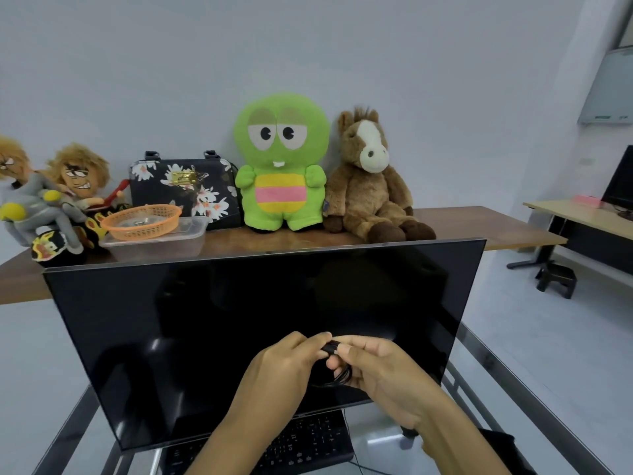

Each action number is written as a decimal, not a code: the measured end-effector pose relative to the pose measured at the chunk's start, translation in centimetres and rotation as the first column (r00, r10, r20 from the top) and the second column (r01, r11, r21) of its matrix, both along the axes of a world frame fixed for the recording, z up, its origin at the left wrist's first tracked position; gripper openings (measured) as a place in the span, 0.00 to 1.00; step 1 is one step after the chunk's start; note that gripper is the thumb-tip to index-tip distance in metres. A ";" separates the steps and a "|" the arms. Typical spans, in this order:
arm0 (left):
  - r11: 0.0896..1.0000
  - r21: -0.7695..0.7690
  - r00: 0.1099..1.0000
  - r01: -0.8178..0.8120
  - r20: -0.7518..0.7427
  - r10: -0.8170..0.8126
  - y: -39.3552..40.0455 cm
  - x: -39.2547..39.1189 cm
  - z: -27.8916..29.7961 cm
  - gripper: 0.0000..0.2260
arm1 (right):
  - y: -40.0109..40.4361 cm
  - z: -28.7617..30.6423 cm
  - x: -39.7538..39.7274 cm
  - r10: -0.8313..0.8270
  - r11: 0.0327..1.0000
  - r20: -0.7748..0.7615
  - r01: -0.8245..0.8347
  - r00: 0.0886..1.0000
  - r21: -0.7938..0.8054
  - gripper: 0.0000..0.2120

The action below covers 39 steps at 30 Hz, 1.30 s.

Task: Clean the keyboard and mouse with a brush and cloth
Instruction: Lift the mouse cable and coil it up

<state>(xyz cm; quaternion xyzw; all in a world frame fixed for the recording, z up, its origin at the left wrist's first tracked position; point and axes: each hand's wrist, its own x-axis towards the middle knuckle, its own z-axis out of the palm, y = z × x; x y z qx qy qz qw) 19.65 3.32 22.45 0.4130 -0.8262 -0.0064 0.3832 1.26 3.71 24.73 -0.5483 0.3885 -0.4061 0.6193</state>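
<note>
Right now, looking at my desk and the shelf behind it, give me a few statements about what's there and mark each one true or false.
1. Both hands, left hand and right hand, hold a coiled black cable in front of the dark monitor screen. True.
2. The black keyboard lies on top of the monitor. False: it lies below the screen's lower edge.
3. The green plush toy sits left of the brown plush horse. True.
4. The orange plastic basket hangs on the wall. False: it rests on a clear plastic container.
</note>
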 end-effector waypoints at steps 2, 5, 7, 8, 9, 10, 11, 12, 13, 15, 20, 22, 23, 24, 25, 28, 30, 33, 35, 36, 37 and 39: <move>1.000 -0.005 1.000 -0.007 0.020 0.007 -0.2 -0.8 -0.7 0.21 | -0.1 -0.4 -0.8 -0.015 0.999 0.030 0.014 0.999 0.029 0.14; 1.000 0.023 0.999 -0.022 -0.036 0.023 -0.5 -1.9 -1.8 0.20 | -0.1 -1.3 -1.9 -0.073 0.996 0.043 0.071 0.996 0.054 0.15; 0.996 0.089 0.992 -0.031 -0.122 0.042 -0.8 -2.9 -2.4 0.18 | -0.1 -2.1 -2.5 -0.100 0.994 -0.002 0.100 0.995 0.045 0.14; 0.992 0.119 0.986 -0.030 -0.158 0.049 -0.9 -3.6 -2.7 0.17 | 0.0 -2.5 -2.9 -0.115 0.992 -0.009 0.115 0.993 0.050 0.13; 0.988 0.152 0.981 -0.029 -0.183 0.057 -1.0 -4.2 -2.9 0.15 | 0.0 -2.9 -3.4 -0.130 0.990 -0.006 0.130 0.991 0.062 0.13; 0.982 0.186 0.979 -0.024 -0.193 0.061 -1.2 -4.9 -3.2 0.14 | 0.1 -3.2 -3.9 -0.145 0.986 0.008 0.144 0.989 0.082 0.13; 0.976 0.216 0.980 -0.016 -0.192 0.059 -1.3 -5.6 -3.5 0.13 | 0.1 -3.6 -4.4 -0.162 0.982 0.027 0.159 0.986 0.107 0.13; 0.970 0.242 0.982 -0.011 -0.181 0.056 -1.6 -6.5 -3.9 0.13 | 0.1 -4.2 -5.1 -0.177 0.977 0.041 0.170 0.983 0.131 0.13; 0.964 0.267 0.986 -0.007 -0.161 0.052 -1.8 -7.2 -4.5 0.13 | 0.1 -4.8 -5.6 -0.192 0.971 0.031 0.186 0.981 0.149 0.14; 0.949 0.314 0.995 -0.006 -0.092 0.036 -2.3 -8.5 -5.8 0.14 | 0.0 -6.1 -6.5 -0.246 0.953 -0.056 0.252 0.968 0.167 0.15; 0.757 0.624 0.954 0.194 -0.298 0.002 -3.3 -12.5 -9.3 0.13 | -0.8 -10.2 -10.3 -0.287 0.919 -0.317 0.353 0.904 0.176 0.11; 0.597 0.765 0.934 0.240 -0.351 0.074 -3.8 -13.4 -11.4 0.12 | -1.1 -11.9 -11.5 -0.250 0.919 -0.340 0.333 0.907 0.212 0.09; 0.548 0.801 0.932 0.242 -0.348 0.098 -4.2 -14.0 -13.1 0.09 | -1.5 -13.3 -12.3 -0.244 0.911 -0.347 0.337 0.905 0.236 0.09; 0.535 0.819 0.936 0.208 -0.325 0.133 -4.5 -14.3 -14.6 0.05 | -1.7 -14.6 -12.7 -0.252 0.902 -0.361 0.354 0.898 0.249 0.09; 0.549 0.822 0.940 0.153 -0.292 0.176 -4.7 -14.5 -15.8 0.04 | -2.1 -16.1 -13.0 -0.270 0.886 -0.402 0.389 0.875 0.252 0.08; 0.653 0.755 0.965 -0.050 -0.133 0.227 -5.2 -14.9 -20.3 0.18 | -3.6 -21.4 -13.4 -0.361 0.820 -0.512 0.527 0.779 0.224 0.06; 0.753 0.632 0.980 -0.184 0.057 0.191 -5.0 -15.0 -22.4 0.22 | -4.3 -24.3 -13.0 -0.456 0.751 -0.532 0.629 0.713 0.199 0.04; 0.824 0.531 0.947 -0.199 0.320 0.022 -4.6 -15.1 -26.1 0.24 | -5.5 -27.8 -11.9 -0.519 0.700 -0.579 0.701 0.629 0.136 0.07; 0.819 0.553 0.906 -0.153 0.409 -0.107 -4.6 -15.2 -28.5 0.28 | -6.2 -29.8 -11.3 -0.536 0.689 -0.569 0.713 0.624 0.133 0.06; 0.800 0.581 0.887 -0.153 0.438 -0.148 -4.7 -15.2 -29.2 0.29 | -6.5 -30.5 -11.0 -0.527 0.698 -0.567 0.703 0.633 0.135 0.06; 0.789 0.592 0.864 -0.162 0.471 -0.176 -4.9 -15.1 -29.8 0.30 | -6.7 -31.0 -10.7 -0.506 0.722 -0.582 0.682 0.637 0.120 0.07; 0.801 0.572 0.822 -0.175 0.532 -0.200 -5.2 -14.8 -31.4 0.32 | -6.6 -31.7 -10.3 -0.464 0.803 -0.662 0.595 0.589 -0.034 0.08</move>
